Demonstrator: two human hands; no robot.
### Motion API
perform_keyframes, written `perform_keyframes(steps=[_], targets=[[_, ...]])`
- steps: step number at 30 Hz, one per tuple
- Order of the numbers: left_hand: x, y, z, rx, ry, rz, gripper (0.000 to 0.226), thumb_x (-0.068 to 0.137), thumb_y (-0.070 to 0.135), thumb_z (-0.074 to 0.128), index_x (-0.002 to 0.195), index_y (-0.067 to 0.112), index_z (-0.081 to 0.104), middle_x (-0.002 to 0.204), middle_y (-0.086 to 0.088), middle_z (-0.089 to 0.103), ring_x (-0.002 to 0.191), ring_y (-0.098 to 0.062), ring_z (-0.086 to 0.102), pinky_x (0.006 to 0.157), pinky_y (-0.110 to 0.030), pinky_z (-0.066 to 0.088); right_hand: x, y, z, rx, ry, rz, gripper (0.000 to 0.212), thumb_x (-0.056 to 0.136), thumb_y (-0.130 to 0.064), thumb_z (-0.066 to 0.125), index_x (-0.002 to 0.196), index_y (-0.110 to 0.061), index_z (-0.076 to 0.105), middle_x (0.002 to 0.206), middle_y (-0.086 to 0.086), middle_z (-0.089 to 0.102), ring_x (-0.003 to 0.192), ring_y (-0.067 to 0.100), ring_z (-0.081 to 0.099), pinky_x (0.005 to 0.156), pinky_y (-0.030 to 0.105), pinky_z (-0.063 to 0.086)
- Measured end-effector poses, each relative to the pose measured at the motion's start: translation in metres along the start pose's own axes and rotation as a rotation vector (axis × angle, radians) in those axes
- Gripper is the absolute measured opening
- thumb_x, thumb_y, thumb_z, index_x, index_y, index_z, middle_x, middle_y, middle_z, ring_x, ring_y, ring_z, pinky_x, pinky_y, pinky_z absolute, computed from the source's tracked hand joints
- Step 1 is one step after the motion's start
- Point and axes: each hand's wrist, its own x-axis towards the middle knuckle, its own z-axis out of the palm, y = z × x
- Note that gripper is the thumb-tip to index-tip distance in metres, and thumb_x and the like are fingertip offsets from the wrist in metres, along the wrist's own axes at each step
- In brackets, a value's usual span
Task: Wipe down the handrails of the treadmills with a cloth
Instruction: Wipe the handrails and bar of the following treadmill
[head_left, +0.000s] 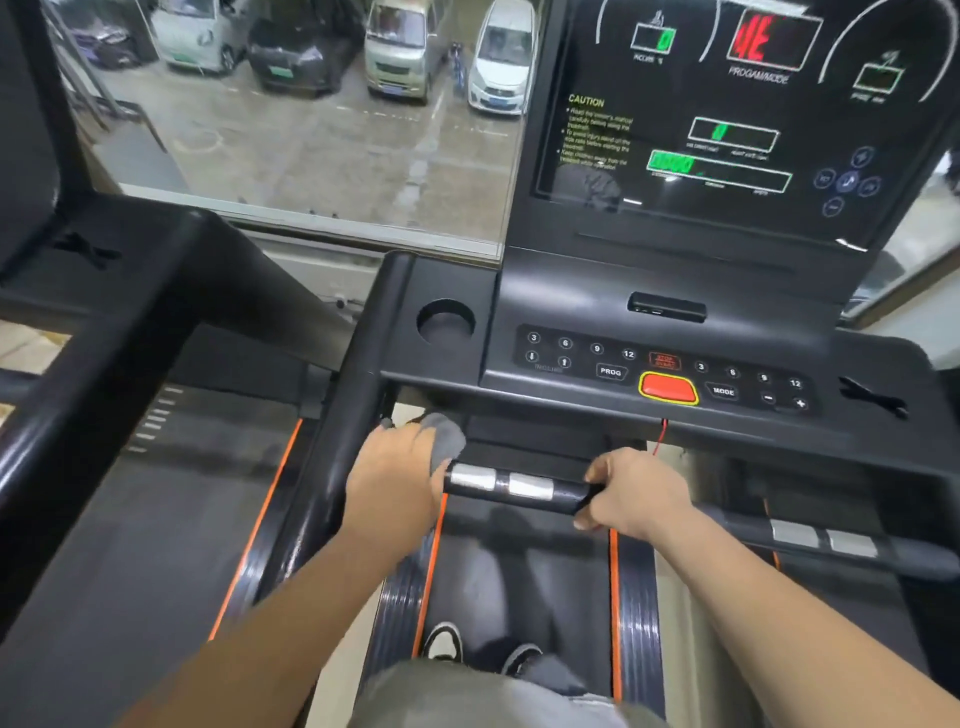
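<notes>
Mid-wipe on the treadmill's (665, 291) short front handrail (566, 491). Grips its right end with the right hand (636, 493); clutches the grey cloth (448, 436) against its left end in the left hand (392, 467). Likely calls next for sliding rightward over the metal plates (472, 477).

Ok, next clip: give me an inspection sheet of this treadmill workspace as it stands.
Surface: black console with lit display, above the belt.
Job's things: grey cloth at the left end of the bar, next to the side rail.
Clutter: nothing seen.
Grippers: left hand holds the cloth; right hand grips the bar's right end.
Cables: thin red cord hangs below the stop button.
Surroundings: second treadmill on the left; window onto parked cars.
</notes>
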Motion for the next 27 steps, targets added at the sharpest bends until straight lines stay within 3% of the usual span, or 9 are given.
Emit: perform_keyframes(steps=[3, 6, 9, 13, 15, 18, 22, 25, 27], targets=[[-0.008, 0.057, 0.002, -0.098, 0.161, -0.056, 0.029, 0.094, 0.04, 0.056, 0.103, 0.014, 0.065, 0.096, -0.004, 0.063, 0.092, -0.03, 0.057, 0.098, -0.05, 0.044, 0.0, 0.001, 0.002, 0.039, 0.013, 0.006, 0.045, 0.062, -0.044, 0.087, 0.103, -0.036, 0.07, 0.098, -0.012, 0.072, 0.097, 0.017, 0.069, 0.087, 0.029, 0.056], [-0.008, 0.09, 0.012, -0.134, 0.137, 0.194, 0.039, 0.089, 0.042, 0.054, 0.118, 0.018, 0.065, 0.115, 0.0, 0.064, 0.108, -0.026, 0.058, 0.106, -0.045, 0.043, 0.0, 0.002, 0.006, 0.013, 0.042, -0.001, 0.036, 0.059, -0.043, 0.083, 0.089, -0.03, 0.069, 0.085, -0.012, 0.071, 0.087, 0.016, 0.068, 0.078, 0.027, 0.056], [-0.01, 0.084, 0.009, -0.123, 0.186, 0.314, 0.038, 0.086, 0.03, 0.057, 0.121, 0.016, 0.065, 0.119, -0.002, 0.062, 0.105, -0.028, 0.058, 0.103, -0.044, 0.044, 0.001, 0.001, 0.005, -0.054, 0.05, -0.033, 0.032, 0.058, -0.039, 0.075, 0.087, -0.027, 0.07, 0.079, -0.01, 0.069, 0.081, 0.018, 0.067, 0.07, 0.026, 0.055], [-0.033, 0.021, -0.004, 0.064, 0.195, 0.125, 0.05, 0.076, 0.012, 0.067, 0.126, 0.013, 0.062, 0.128, -0.006, 0.06, 0.113, -0.032, 0.058, 0.106, -0.048, 0.043, 0.004, -0.009, 0.001, -0.207, -0.027, -0.138, 0.028, 0.072, -0.031, 0.065, 0.099, -0.023, 0.063, 0.104, -0.001, 0.069, 0.095, 0.026, 0.066, 0.077, 0.03, 0.055], [-0.047, 0.005, -0.011, 0.127, 0.17, 0.022, 0.058, 0.078, 0.015, 0.068, 0.135, 0.009, 0.059, 0.139, -0.01, 0.059, 0.129, -0.033, 0.055, 0.114, -0.054, 0.038, 0.006, -0.019, 0.0, -0.224, -0.056, -0.23, 0.053, 0.075, -0.047, 0.072, 0.121, -0.024, 0.059, 0.125, -0.001, 0.062, 0.116, 0.026, 0.061, 0.089, 0.035, 0.053], [-0.058, 0.033, -0.005, 0.116, 0.117, -0.074, 0.066, 0.086, 0.03, 0.042, 0.144, 0.001, 0.051, 0.151, -0.022, 0.048, 0.141, -0.044, 0.043, 0.116, -0.059, 0.035, 0.012, -0.039, -0.002, -0.194, -0.052, -0.335, 0.083, 0.073, -0.062, 0.076, 0.142, -0.025, 0.05, 0.141, -0.002, 0.055, 0.133, 0.024, 0.052, 0.102, 0.039, 0.049], [-0.066, 0.04, 0.011, 0.183, 0.06, -0.128, 0.087, 0.078, 0.022, 0.05, 0.16, 0.002, 0.026, 0.165, -0.026, 0.021, 0.153, -0.047, 0.017, 0.122, -0.061, 0.023, 0.022, -0.045, 0.009, -0.288, -0.004, -0.373, 0.045, 0.075, -0.06, 0.076, 0.104, -0.026, 0.066, 0.111, -0.005, 0.069, 0.11, 0.022, 0.066, 0.078, 0.03, 0.049], [-0.055, 0.022, 0.008, 0.268, 0.071, -0.061, 0.097, 0.067, 0.01, 0.061, 0.157, 0.007, 0.027, 0.157, -0.025, 0.033, 0.147, -0.046, 0.031, 0.122, -0.058, 0.021, 0.027, -0.041, 0.008, -0.301, 0.015, -0.394, 0.039, 0.074, -0.062, 0.074, 0.088, -0.028, 0.062, 0.091, -0.01, 0.064, 0.099, 0.02, 0.067, 0.071, 0.028, 0.043], [-0.037, 0.014, 0.004, 0.275, 0.118, -0.018, 0.087, 0.062, 0.01, 0.064, 0.146, 0.012, 0.042, 0.139, -0.018, 0.052, 0.13, -0.041, 0.048, 0.118, -0.053, 0.027, 0.028, -0.043, 0.009, -0.319, 0.018, -0.4, 0.037, 0.075, -0.06, 0.073, 0.086, -0.027, 0.061, 0.089, -0.01, 0.062, 0.097, 0.021, 0.066, 0.07, 0.028, 0.042]])
